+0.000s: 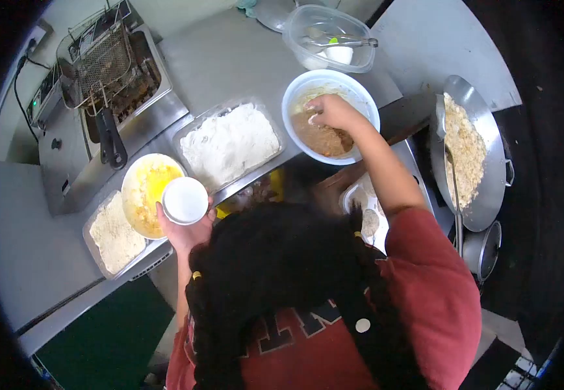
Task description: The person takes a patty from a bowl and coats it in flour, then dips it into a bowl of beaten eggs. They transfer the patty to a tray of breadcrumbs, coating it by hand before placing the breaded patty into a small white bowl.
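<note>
My left hand is closed around a small round white cup, over the near edge of a bowl of yellow beaten egg. My right hand reaches into a white basin holding a brown, wet mixture. Its fingers are curled together, with something pale at the tips that I cannot make out. Between the hands stands a clear tray of white flour. A tray of pale crumbs lies left of the egg bowl.
A deep fryer with a wire basket stands at the back left. Behind the basin is a clear plastic tub with tongs and white items. A large metal wok of crumbly food with a ladle sits at right.
</note>
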`<control>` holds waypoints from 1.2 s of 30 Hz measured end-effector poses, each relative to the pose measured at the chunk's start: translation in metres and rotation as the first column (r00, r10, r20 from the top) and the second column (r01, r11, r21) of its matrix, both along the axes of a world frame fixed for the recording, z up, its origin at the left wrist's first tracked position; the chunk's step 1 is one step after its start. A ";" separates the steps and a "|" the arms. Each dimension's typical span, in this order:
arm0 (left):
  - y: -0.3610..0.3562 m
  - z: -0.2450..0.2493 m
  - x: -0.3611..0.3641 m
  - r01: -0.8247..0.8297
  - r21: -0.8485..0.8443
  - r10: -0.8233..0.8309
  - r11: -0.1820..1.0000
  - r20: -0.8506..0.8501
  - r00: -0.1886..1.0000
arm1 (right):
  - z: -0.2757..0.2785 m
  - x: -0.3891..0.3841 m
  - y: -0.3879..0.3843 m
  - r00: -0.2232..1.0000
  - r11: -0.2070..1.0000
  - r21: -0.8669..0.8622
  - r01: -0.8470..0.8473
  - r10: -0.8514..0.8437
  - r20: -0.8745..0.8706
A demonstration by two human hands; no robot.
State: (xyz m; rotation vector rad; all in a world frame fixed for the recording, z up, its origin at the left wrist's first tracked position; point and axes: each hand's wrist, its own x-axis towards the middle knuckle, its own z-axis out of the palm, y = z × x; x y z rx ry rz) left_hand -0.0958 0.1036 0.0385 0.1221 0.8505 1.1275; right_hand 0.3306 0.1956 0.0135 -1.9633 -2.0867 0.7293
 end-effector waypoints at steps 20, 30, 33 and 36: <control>0.005 0.001 -0.026 0.092 0.062 -0.092 0.994 0.000 0.996 | -0.022 -0.052 0.025 0.948 0.998 -0.008 -0.061 0.060 0.313; 0.001 0.014 -0.043 0.019 0.010 -0.019 1.000 -0.067 0.998 | -0.037 -0.016 0.040 0.970 0.968 0.084 0.236 -0.239 0.037; 0.001 0.006 -0.051 0.047 0.072 -0.045 0.996 -0.028 0.999 | -0.059 0.016 0.051 0.941 0.951 -0.081 0.299 -0.308 -0.141; 0.000 0.008 -0.053 0.022 0.038 -0.019 0.999 -0.064 0.998 | -0.066 0.030 0.054 0.830 0.886 -0.280 0.370 -0.451 -0.329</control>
